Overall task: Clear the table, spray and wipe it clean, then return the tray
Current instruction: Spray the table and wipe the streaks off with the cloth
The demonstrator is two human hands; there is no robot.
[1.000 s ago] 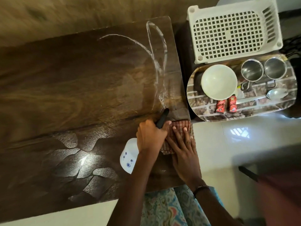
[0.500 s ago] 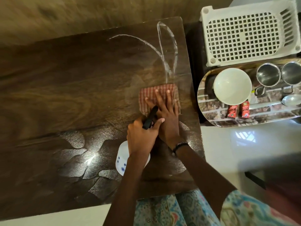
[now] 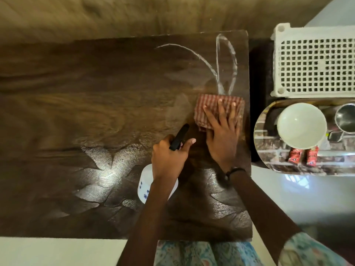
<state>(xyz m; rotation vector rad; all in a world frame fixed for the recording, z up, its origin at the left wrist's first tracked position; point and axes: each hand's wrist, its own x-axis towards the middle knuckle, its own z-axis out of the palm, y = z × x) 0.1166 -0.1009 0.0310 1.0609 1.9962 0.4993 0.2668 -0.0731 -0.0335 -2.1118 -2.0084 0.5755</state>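
Dark wood-grain laminate forms the tabletop (image 3: 80,104), and its long axis is seen to run from 9 o'clock to 3 o'clock across the head view. No dishes are found on it. Wet, glinting patches are noted across the near half, from about 8 o'clock to 5 o'clock; the far left half appears dull and is judged not yet wiped.

Near centre, the left hand (image 3: 169,158) is closed around the black trigger head of a spray bottle (image 3: 143,191), whose white body is partly hidden under the wrist; the nozzle is pointed toward 1 o'clock. Just to its right, the right hand (image 3: 221,135) is laid flat with fingers spread, pressing a red-checked cloth (image 3: 211,104) onto the surface close to the right-hand edge. Pale curved streaks (image 3: 221,60) of liquid are recorded directly beyond the cloth, at 12 o'clock from it, touching its far edge.

The streaks are therefore nearer the right hand, and a push away from the body toward 12 o'clock is judged to be what the coming stroke calls for.

At 3 o'clock, off the table, a patterned tray (image 3: 269,164) is seen carrying a white bowl (image 3: 301,124), a steel cup (image 3: 345,118) and two red sachets (image 3: 302,157); a white perforated basket (image 3: 315,60) lies beyond it at 2 o'clock.
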